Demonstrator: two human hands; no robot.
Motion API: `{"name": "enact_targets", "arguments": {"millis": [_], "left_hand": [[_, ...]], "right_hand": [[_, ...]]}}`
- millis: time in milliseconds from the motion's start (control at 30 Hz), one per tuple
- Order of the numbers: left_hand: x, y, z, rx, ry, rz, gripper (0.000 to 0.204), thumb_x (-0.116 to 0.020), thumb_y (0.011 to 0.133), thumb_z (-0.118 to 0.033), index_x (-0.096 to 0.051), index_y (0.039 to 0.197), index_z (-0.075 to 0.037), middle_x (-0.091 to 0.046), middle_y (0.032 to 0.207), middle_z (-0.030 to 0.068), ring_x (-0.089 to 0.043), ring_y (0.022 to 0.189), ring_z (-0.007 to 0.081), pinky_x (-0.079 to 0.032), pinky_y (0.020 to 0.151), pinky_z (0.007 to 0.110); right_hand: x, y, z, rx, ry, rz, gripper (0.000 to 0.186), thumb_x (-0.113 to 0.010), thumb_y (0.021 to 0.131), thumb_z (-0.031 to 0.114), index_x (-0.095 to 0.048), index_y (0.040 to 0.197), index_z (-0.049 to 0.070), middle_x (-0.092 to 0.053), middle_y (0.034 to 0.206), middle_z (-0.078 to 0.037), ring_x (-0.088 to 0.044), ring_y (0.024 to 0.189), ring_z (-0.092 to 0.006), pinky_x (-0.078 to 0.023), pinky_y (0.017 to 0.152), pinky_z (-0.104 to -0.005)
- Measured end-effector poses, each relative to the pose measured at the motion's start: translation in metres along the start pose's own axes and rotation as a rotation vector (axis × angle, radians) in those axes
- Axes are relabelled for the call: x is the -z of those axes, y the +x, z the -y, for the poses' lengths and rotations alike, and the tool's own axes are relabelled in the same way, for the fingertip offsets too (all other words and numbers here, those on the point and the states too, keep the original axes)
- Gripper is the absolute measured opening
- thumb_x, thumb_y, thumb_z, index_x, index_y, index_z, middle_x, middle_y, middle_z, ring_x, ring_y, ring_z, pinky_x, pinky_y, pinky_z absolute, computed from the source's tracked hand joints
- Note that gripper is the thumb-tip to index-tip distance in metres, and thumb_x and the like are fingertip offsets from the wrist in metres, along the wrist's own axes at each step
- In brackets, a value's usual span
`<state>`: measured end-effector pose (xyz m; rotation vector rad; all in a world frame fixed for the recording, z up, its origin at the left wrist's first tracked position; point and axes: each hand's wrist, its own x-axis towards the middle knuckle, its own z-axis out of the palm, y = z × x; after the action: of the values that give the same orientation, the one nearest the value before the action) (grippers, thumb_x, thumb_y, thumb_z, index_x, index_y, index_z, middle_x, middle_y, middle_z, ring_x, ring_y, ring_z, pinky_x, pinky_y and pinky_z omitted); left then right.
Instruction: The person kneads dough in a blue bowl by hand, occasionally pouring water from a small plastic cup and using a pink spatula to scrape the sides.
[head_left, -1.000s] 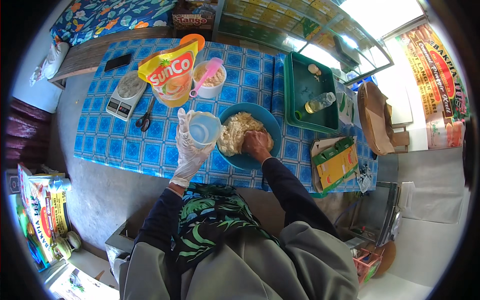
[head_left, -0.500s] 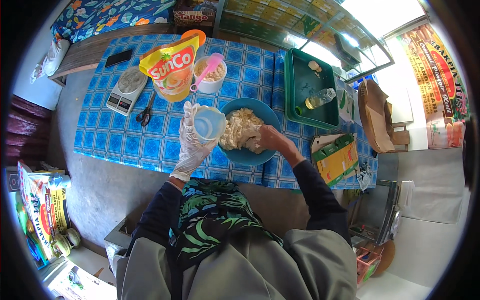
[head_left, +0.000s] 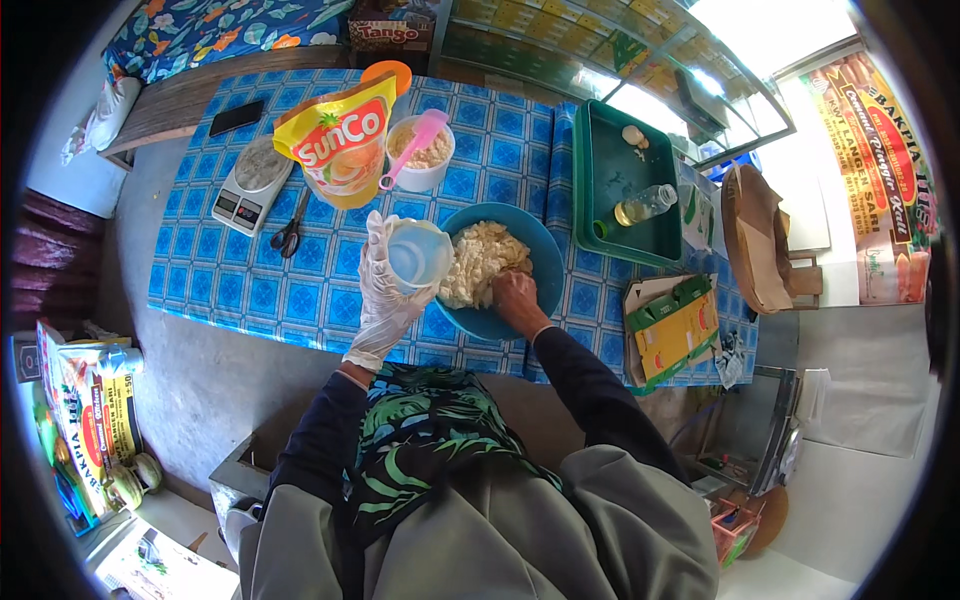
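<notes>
Dough point(head_left: 478, 262) lies against the right fingers point(head_left: 506, 287) — inside the bowl point(head_left: 546, 262).

Left side: open tablecloth point(head_left: 300, 312) from scissors point(head_left: 290, 236) to near edge; hand could pass.
Bowl point(head_left: 547, 245), left rim: cup point(head_left: 418, 256) in left hand point(head_left: 384, 308) overlaps it in view, blocks that side; contact unclear.
Bowl, inside: right hand point(head_left: 517, 298) in dough point(head_left: 470, 266) fills near part; gap along right wall.
Far side: pouch point(head_left: 345, 150) and tub point(head_left: 420, 179) block behind cup; open lane between tub and tray point(head_left: 608, 165).
Right side: cloth strip passable between bowl and carton point(head_left: 672, 328).
</notes>
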<state>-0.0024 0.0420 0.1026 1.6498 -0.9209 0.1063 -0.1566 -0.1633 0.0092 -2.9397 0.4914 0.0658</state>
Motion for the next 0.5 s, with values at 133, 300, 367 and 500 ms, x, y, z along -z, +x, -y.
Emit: {"name": "enact_targets", "arguments": {"millis": [133, 300, 367, 500], "left_hand": [[0.005, -0.001, -0.002, -0.013, 0.021, -0.035, 0.122, -0.083, 0.064, -0.005, -0.004, 0.156, -0.012, -0.046, 0.137, 0.0196, -0.053, 0.122, 0.0314, -0.047, 0.100, 0.042], [0.011, -0.001, -0.002, -0.009, 0.099, -0.017, 0.120, -0.086, 0.065, -0.014, -0.006, 0.154, -0.005, -0.047, 0.135, 0.0204, -0.050, 0.117, 0.0356, -0.043, 0.099, 0.046], [0.011, 0.000, -0.002, 0.008, 0.084, 0.005, 0.120, -0.086, 0.065, -0.014, -0.006, 0.154, -0.005, -0.046, 0.137, 0.0201, -0.050, 0.118, 0.0364, -0.042, 0.100, 0.047], [0.008, 0.003, -0.004, -0.029, 0.104, 0.057, 0.119, -0.085, 0.064, -0.013, -0.007, 0.154, -0.006, -0.044, 0.140, 0.0191, -0.048, 0.119, 0.0376, -0.039, 0.103, 0.047]], "right_hand": [[0.012, 0.004, -0.012, -0.108, 0.040, 0.080, 0.011, -0.067, 0.068, 0.013, -0.070, 0.072, 0.003, -0.068, 0.076, -0.017, -0.070, 0.077, -0.0339, -0.055, 0.067, -0.0471], [0.029, 0.002, -0.004, -0.243, 0.120, -0.002, 0.017, -0.068, 0.067, 0.016, -0.069, 0.074, 0.002, -0.069, 0.079, -0.018, -0.069, 0.078, -0.0352, -0.055, 0.070, -0.0453], [0.041, -0.001, 0.001, -0.254, 0.171, -0.007, 0.020, -0.068, 0.066, 0.017, -0.069, 0.078, 0.001, -0.068, 0.082, -0.020, -0.067, 0.083, -0.0370, -0.054, 0.075, -0.0459], [0.081, -0.006, 0.001, -0.144, 0.232, 0.153, 0.024, -0.068, 0.065, 0.015, -0.067, 0.083, -0.001, -0.066, 0.091, -0.024, -0.061, 0.097, -0.0423, -0.049, 0.083, -0.0518]]}}
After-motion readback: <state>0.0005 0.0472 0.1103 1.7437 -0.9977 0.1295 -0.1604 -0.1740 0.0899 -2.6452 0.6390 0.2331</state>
